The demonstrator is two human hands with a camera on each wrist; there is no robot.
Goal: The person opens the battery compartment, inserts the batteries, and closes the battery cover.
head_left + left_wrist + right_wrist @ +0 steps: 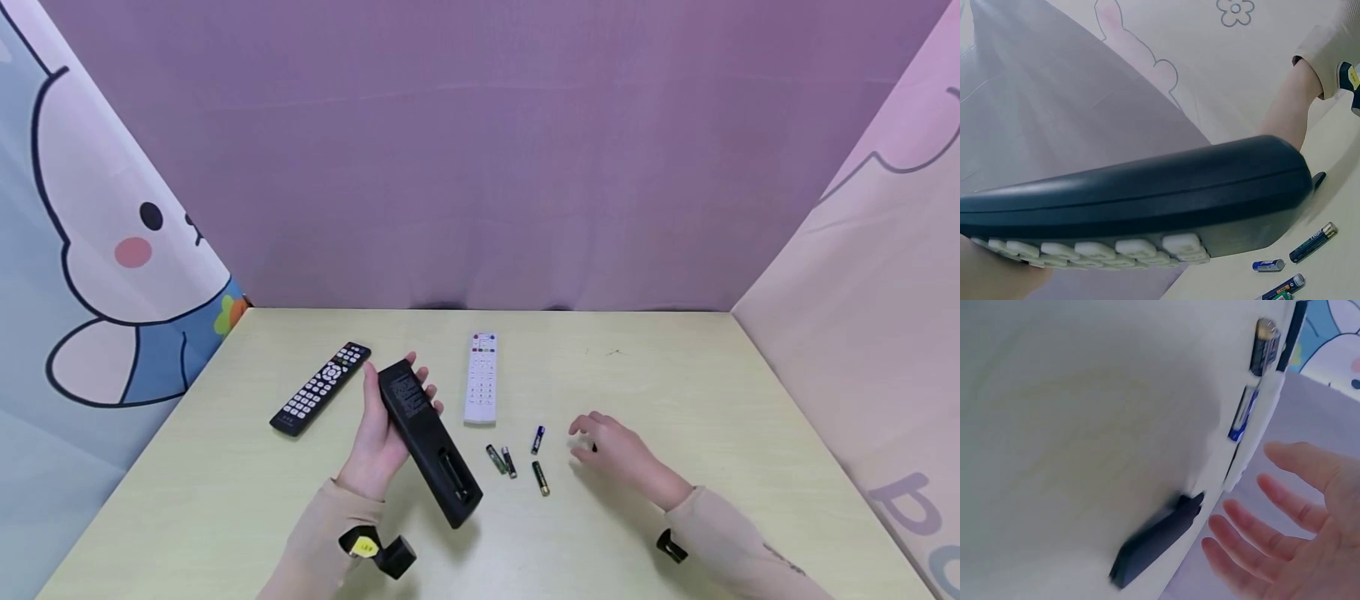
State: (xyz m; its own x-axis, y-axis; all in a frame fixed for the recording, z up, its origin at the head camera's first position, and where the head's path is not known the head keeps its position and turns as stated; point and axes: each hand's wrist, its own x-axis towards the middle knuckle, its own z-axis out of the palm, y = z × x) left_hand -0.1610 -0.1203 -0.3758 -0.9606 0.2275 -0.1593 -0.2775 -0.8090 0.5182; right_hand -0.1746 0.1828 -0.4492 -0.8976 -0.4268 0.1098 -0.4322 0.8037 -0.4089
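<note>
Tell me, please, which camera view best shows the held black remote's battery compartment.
The head view, because the back of the remote faces it with the compartment open. The left wrist view shows the remote's side and white buttons, not the compartment; the right wrist view shows none of it.

The bare left hand [382, 446] and right hand [618, 450] emerge from beige sleeves [318, 529], the right one bearing a small dark marking [783, 560]. A black wristband [348, 540] with a yellow, dark-lettered label [364, 547] and boxy black module [395, 557] sits over the left cuff; a black wrist unit [671, 546] with a yellow patch [1353, 76], the right.
</note>
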